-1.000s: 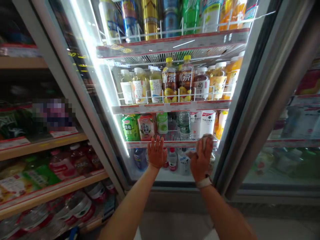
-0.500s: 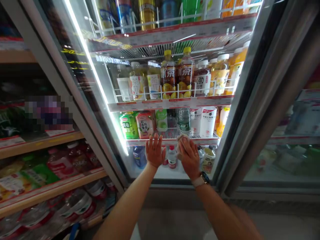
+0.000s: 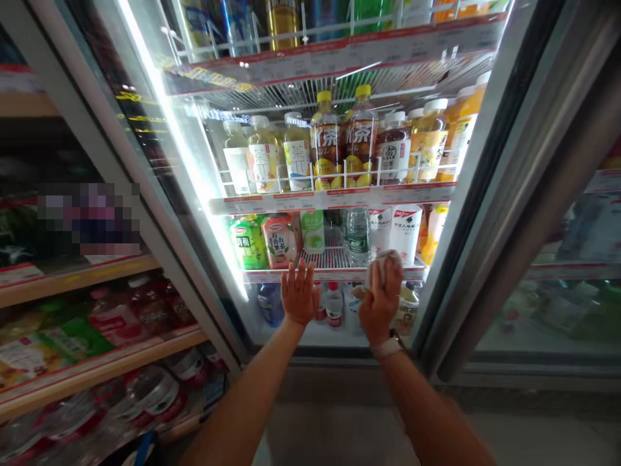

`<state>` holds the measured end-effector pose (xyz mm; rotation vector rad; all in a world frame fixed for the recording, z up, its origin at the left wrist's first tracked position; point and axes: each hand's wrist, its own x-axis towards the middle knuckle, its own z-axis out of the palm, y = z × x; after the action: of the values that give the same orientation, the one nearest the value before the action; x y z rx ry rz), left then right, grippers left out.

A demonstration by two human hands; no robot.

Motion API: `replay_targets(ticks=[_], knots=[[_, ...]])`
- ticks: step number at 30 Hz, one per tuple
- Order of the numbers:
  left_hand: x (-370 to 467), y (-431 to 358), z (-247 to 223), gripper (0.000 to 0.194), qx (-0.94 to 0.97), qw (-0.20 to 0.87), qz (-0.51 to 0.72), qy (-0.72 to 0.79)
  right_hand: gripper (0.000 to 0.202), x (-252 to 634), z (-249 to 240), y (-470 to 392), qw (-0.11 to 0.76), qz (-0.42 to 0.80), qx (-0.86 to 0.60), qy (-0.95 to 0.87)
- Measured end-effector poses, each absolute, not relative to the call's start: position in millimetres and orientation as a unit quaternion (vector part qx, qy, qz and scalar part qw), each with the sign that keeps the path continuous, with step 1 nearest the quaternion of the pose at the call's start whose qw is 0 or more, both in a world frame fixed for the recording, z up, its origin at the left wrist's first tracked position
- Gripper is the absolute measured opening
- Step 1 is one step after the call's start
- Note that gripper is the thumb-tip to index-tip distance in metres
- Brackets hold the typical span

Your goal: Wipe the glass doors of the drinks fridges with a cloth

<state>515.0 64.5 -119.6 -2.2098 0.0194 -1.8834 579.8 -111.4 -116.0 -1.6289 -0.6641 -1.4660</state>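
My left hand (image 3: pixel 299 294) lies flat with fingers spread against the glass door of a lit drinks cooler, in front of the lower shelf edge (image 3: pixel 339 274). To its right my right hand (image 3: pixel 381 301) presses a crumpled pale cloth (image 3: pixel 391 260) against the glass. A watch band (image 3: pixel 388 347) circles the right wrist. Behind the glass, a clear water bottle (image 3: pixel 358 239) stands between the hands, and a white carton (image 3: pixel 404 232) is just above the cloth. A red tea bottle (image 3: pixel 280 241) shows above my left hand.
Iced tea bottles with yellow caps (image 3: pixel 326 145) stand on the shelf above. At left, wooden shelves (image 3: pixel 97 362) hold packed drinks. The metal door frame (image 3: pixel 480 246) runs along the right, beside another glass door (image 3: pixel 548 310).
My right hand has slid right across the glass with the cloth, from in front of the water bottle to below the white carton. My left hand stays in nearly the same place.
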Motion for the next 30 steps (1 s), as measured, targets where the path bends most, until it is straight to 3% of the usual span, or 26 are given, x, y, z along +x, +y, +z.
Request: replay_targets(ticks=[6,12,20,24,30], knots=[[516,67,-122,0.058,-0.759,0.125,-0.64,-0.002,0.054,553,-141,-69,0.358,-0.545,-0.654,-0.384],[517,69,-125,0.059,-0.765,0.112,-0.634,0.002,0.055,582,-134,-126,0.279,-0.562,-0.677,-0.385],[520,69,-125,0.06,-0.764,0.103,-0.637,0.0,0.06,624,-114,-207,0.378,-0.606,-0.667,-0.212],[519,66,-122,0.061,-0.753,0.107,-0.649,0.012,0.06,608,-115,-173,0.409,-0.588,-0.663,-0.217],[518,67,-125,0.058,-0.758,0.103,-0.643,0.002,0.06,565,-134,-97,0.411,-0.53,-0.639,-0.376]])
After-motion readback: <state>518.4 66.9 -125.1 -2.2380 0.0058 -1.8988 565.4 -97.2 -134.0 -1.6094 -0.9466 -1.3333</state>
